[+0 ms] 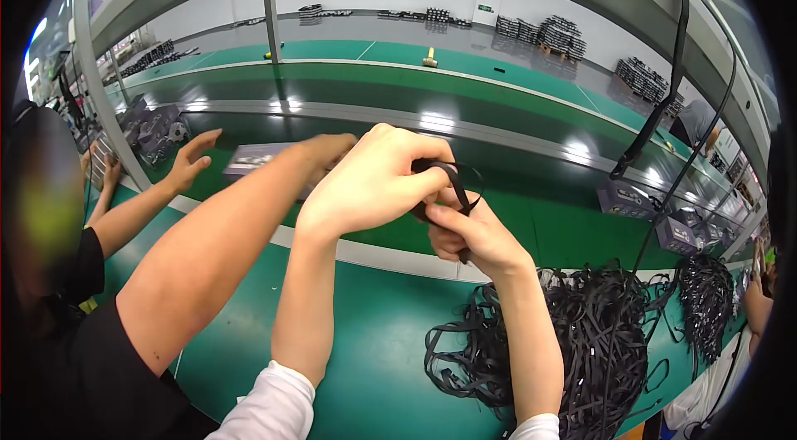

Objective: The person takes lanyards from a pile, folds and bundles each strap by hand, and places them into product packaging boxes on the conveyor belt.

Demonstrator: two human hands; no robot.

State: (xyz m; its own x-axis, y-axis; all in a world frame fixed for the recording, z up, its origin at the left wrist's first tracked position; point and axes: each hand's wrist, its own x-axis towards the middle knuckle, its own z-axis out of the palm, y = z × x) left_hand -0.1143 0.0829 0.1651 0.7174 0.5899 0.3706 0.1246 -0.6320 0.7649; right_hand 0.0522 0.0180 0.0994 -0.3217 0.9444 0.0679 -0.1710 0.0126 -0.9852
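Observation:
In the middle of the head view, my left hand (378, 183) is closed, its fingers pinching a thin black strap (456, 180). My right hand (480, 237) sits just below and to the right, its thumb and fingers also closed on that strap. A loop of the strap curves out between the two hands. Part of it is hidden inside my fingers. Beneath my right forearm, a big tangled heap of black straps (602, 332) lies on the green table (374, 349).
A co-worker at my left reaches with a bare arm (216, 249) and a hand (189, 164) over the green conveyor (531, 228), near a printed box (249, 159). More boxes (627, 199) stand on the right. A dark hanging bar (656, 120) comes down there. Another strap heap (706, 299) lies beyond.

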